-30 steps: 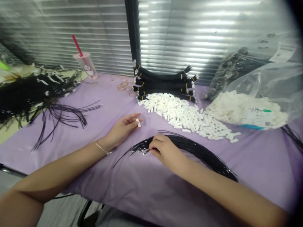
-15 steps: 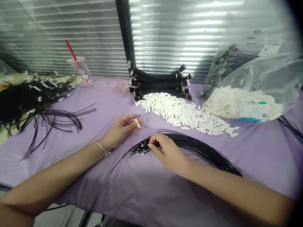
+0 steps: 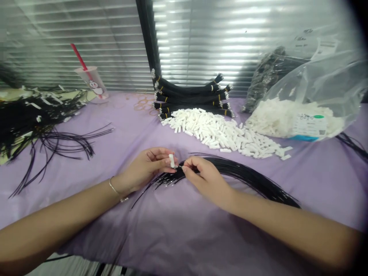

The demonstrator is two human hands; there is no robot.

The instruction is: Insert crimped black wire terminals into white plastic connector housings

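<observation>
Between the thumb and fingers of my left hand (image 3: 153,166) is a small white plastic connector housing (image 3: 171,160), held upright. My right hand (image 3: 202,178) pinches a black wire close to its metal-tipped end (image 3: 178,166), which points left at the housing's lower part. Whether the tip touches the housing or enters it I cannot tell. Under and behind both hands lies a curved bundle of black wires (image 3: 247,174), its silvery ends (image 3: 168,182) just below my left fingertips. A heap of white connector housings (image 3: 218,132) lies beyond my hands.
Tied black wire bundles (image 3: 191,94) are stacked behind the heap. A clear bag of white pieces (image 3: 276,115) stands at right, near a bag of dark parts (image 3: 263,78). At left are loose black wires with white ends (image 3: 25,119) and a cup with a red straw (image 3: 92,82).
My left hand has moved right and down with the housing, closer to my right hand. A metal-tipped wire end now shows between the two hands. The camera view has shifted slightly.
</observation>
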